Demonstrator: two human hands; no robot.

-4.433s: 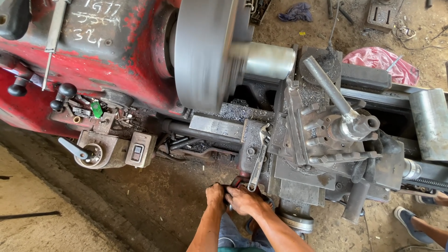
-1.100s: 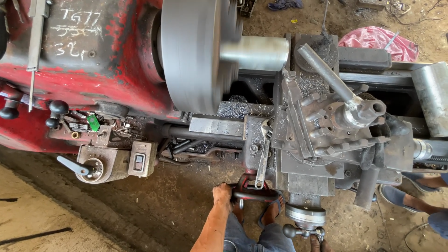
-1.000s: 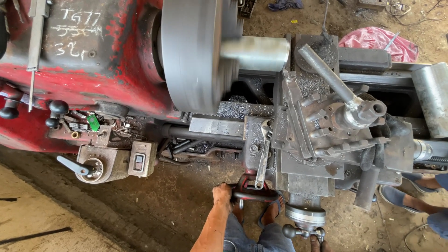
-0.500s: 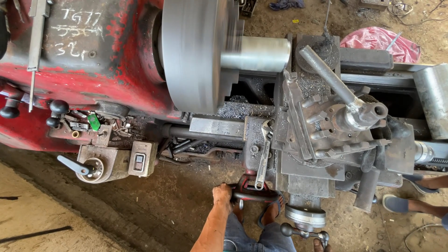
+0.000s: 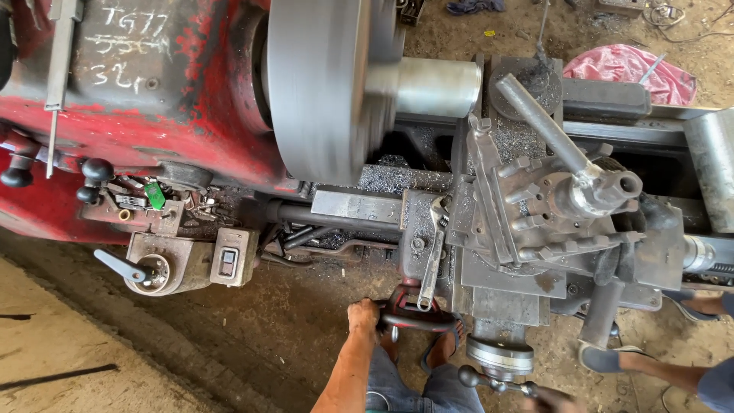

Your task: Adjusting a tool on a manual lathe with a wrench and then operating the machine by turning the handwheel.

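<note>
Left hand (image 5: 362, 315) was closed around the rim of the red handwheel (image 5: 417, 315), bottom centre of frame, on the front of the lathe carriage (image 5: 527, 252). Right hand (image 5: 556, 398) sat at the bottom edge by the small crank handle (image 5: 489, 380); too blurred and cropped to tell its grip. Chuck (image 5: 325, 84) at upper centre looked blurred, likely spinning, with one shiny cylinder (image 5: 428, 86) in it. My read: feed the wheel slowly and evenly, keep the forearm low and well clear of the chuck. Count: one handwheel, one crank, one chuck, one wrench (image 5: 432, 252) lying on the carriage, two black knob levers (image 5: 95, 170) at left.
</note>
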